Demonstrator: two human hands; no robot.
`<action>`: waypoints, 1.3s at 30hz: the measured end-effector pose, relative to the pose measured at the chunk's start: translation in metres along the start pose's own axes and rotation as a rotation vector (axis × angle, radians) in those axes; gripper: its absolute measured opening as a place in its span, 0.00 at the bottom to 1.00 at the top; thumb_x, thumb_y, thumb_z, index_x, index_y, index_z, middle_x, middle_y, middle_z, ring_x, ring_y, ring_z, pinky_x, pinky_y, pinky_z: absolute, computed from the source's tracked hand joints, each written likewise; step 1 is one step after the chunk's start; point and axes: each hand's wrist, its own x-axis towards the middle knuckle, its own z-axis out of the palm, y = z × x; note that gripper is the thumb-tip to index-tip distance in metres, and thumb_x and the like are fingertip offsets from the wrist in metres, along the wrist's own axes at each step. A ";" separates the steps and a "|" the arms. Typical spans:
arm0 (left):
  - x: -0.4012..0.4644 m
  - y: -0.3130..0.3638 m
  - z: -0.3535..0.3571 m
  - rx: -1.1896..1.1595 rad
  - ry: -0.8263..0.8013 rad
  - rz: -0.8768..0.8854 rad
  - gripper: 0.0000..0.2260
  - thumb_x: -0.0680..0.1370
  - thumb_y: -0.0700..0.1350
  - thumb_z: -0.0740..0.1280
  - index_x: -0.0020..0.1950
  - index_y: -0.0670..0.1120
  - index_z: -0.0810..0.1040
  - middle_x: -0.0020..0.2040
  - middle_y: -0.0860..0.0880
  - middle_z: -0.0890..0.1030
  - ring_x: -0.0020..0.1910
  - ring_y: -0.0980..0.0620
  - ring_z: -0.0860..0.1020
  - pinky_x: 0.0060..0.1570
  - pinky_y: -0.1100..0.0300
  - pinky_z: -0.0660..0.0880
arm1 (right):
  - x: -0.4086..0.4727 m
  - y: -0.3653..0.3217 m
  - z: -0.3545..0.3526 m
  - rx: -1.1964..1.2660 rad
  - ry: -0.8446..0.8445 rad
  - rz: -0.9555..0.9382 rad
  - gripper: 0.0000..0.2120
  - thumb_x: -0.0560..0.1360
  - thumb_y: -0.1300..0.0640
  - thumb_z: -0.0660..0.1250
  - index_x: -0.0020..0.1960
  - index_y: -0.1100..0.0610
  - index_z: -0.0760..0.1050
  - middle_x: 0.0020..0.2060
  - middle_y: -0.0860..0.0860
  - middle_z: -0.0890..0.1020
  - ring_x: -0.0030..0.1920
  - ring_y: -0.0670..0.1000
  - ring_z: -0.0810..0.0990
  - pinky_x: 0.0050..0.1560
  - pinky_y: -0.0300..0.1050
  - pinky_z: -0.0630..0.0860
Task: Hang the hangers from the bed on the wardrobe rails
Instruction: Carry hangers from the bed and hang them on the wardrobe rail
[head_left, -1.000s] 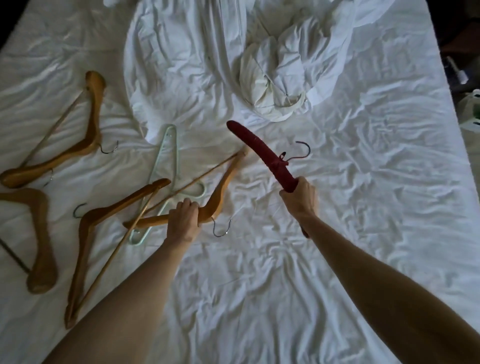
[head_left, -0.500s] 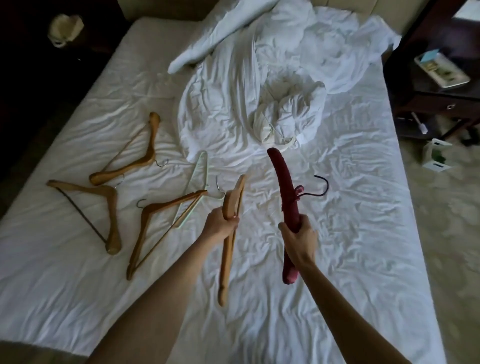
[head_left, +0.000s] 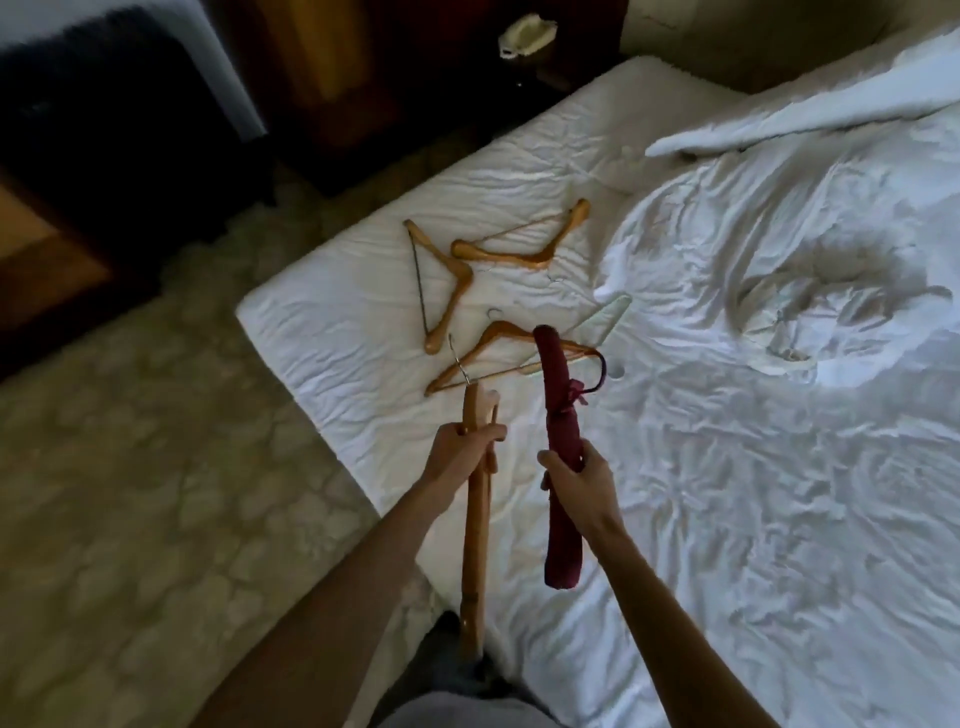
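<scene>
The left hand (head_left: 464, 451) curls round a wooden hanger (head_left: 474, 512) near its middle, and the right hand (head_left: 576, 475) grips a padded burgundy hanger (head_left: 560, 457); both are held end-on above the edge of the bed (head_left: 322, 332). Each hanger hangs long below the fist, so a swing on the way to the wardrobe could knock a lower end against the mattress or a leg. The burgundy hanger's dark hook (head_left: 597, 371) juts sideways and could snag the sheet. Counted: two hangers in hand and four on the sheet, namely three wooden hangers (head_left: 519, 249) and one pale green hanger (head_left: 615, 312) partly beneath a wooden one. No wardrobe rail is in view.
</scene>
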 end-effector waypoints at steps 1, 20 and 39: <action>-0.006 -0.007 -0.023 -0.039 0.039 0.000 0.13 0.74 0.48 0.72 0.45 0.37 0.84 0.29 0.45 0.80 0.22 0.57 0.75 0.22 0.68 0.69 | -0.002 -0.008 0.018 -0.040 -0.067 -0.015 0.10 0.75 0.54 0.71 0.53 0.57 0.75 0.38 0.57 0.85 0.35 0.50 0.83 0.36 0.44 0.79; -0.047 -0.048 -0.544 -0.309 0.586 0.173 0.17 0.75 0.54 0.72 0.33 0.43 0.84 0.29 0.54 0.82 0.31 0.59 0.78 0.36 0.64 0.72 | -0.099 -0.271 0.509 -0.324 -0.775 -0.402 0.11 0.74 0.52 0.72 0.54 0.53 0.77 0.45 0.55 0.84 0.46 0.56 0.85 0.50 0.53 0.81; 0.095 0.062 -0.967 -0.331 0.714 0.304 0.13 0.76 0.53 0.72 0.37 0.45 0.80 0.31 0.49 0.81 0.31 0.57 0.78 0.38 0.63 0.72 | -0.040 -0.512 0.908 -0.281 -0.828 -0.524 0.15 0.73 0.51 0.73 0.57 0.53 0.76 0.42 0.50 0.83 0.39 0.49 0.82 0.38 0.43 0.75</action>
